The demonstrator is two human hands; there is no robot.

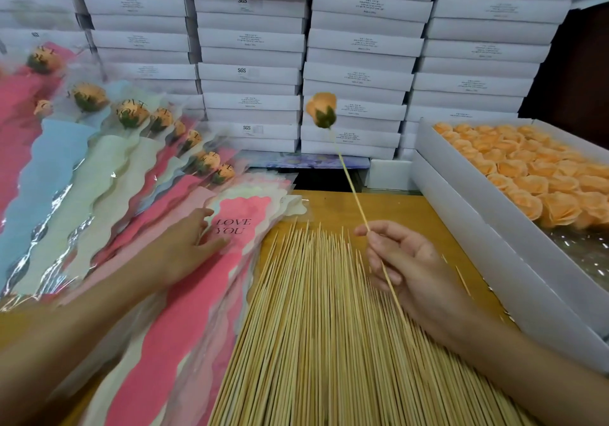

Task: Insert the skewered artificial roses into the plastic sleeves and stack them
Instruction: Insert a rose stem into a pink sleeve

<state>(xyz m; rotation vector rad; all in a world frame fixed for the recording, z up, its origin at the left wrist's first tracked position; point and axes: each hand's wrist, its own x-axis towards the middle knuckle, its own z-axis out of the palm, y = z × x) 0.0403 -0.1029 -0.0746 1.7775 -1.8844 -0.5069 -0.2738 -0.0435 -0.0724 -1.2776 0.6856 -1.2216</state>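
Observation:
My right hand pinches a bamboo skewer that carries an orange artificial rose held up in the air, head tilted left. My left hand rests with its fingers on the top pink "LOVE YOU" plastic sleeve of a loose stack of empty sleeves. Fanned out at the left lies a pile of filled sleeves with roses in pink, blue and cream.
A wide bundle of loose bamboo skewers covers the wooden table between my hands. A white box of orange rose heads stands at the right. Stacked white cartons wall off the back.

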